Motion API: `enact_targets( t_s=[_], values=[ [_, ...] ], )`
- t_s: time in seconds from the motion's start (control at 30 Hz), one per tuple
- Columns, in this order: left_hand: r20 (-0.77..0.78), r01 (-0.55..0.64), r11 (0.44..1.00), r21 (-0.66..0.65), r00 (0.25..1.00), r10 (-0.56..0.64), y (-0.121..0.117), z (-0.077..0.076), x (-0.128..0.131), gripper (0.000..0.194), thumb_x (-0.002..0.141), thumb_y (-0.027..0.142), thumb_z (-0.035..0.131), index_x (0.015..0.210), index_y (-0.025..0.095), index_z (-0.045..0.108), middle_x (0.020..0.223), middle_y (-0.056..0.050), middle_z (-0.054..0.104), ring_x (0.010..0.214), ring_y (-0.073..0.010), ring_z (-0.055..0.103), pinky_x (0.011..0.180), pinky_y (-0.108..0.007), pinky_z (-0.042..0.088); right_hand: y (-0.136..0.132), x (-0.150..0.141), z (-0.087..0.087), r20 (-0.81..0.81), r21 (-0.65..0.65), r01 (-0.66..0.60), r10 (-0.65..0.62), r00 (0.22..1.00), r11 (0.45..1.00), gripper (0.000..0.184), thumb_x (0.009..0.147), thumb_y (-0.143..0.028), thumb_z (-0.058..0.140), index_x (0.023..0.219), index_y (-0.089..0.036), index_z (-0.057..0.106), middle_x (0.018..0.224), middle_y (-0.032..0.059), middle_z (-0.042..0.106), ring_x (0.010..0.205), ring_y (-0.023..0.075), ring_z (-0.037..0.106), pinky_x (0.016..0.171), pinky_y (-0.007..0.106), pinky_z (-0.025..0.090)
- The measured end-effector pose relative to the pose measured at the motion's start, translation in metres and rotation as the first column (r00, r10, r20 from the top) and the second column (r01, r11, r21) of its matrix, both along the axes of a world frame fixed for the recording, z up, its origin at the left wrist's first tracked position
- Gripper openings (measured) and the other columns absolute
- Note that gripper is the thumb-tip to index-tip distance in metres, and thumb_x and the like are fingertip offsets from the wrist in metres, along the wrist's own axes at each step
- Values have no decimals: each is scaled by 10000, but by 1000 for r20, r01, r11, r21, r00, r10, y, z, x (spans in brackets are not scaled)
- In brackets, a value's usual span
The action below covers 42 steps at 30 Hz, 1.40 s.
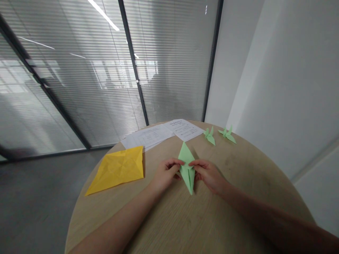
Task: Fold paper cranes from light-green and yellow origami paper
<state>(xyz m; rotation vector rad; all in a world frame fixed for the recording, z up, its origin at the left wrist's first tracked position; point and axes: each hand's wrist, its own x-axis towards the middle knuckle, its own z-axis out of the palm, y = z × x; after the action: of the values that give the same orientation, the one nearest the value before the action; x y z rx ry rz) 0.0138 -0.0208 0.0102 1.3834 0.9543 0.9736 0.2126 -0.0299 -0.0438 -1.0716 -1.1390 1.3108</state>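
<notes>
Pinches between left hand (164, 173) and right hand (209, 174), at opposite edges, a pale-green, diamond-shaped folded paper (186, 153), best kept symmetrical with light, equal pressure, over a round wooden table (172, 225), beside a wrinkled yellow paper sheet (120, 165) and nearer than two small green paper birds (210, 138).

Pale green paper (186, 153), 2 matching cranes (210, 138) (230, 137), yellow sheet (119, 166), wood-grained tabletop (169, 225)
</notes>
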Motion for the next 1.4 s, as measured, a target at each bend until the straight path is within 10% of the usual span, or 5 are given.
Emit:
enact_targets(
  t_s=[0.5,0.7,1.0,1.4],
  values=[
    [8,-60,996,60,998,60,6,-5,1,426,707,342,815,939,230,477,648,86,592,493,-89,510,425,-179,430,-9,-1,16,-7,72,28,-28,1000,997,425,826,-457,740,1183,-266,611,1010,63,745,844,225,701,696,329,574],
    [-16,0,999,46,1000,0,4,-3,2,492,712,374,807,1117,177,608,706,37,638,561,-121,551,473,-220,447,-4,-1,13,42,27,-118,116,992,993,422,807,-594,764,977,-211,721,921,79,760,815,247,712,751,380,592],
    [-209,46,999,1,977,-45,0,-4,2,346,764,493,753,769,147,750,609,17,586,529,-113,449,518,-251,332,-2,3,6,248,96,-60,35,968,994,415,820,-641,746,805,-226,744,786,53,742,833,274,699,728,349,560],
    [-103,6,1000,-26,995,-8,6,-14,1,400,831,549,692,747,158,711,672,-23,636,581,-134,530,538,-244,416,-4,-1,13,7,10,-143,143,990,990,421,805,-589,745,894,-177,751,875,84,757,748,219,708,673,338,583]
  ],
)
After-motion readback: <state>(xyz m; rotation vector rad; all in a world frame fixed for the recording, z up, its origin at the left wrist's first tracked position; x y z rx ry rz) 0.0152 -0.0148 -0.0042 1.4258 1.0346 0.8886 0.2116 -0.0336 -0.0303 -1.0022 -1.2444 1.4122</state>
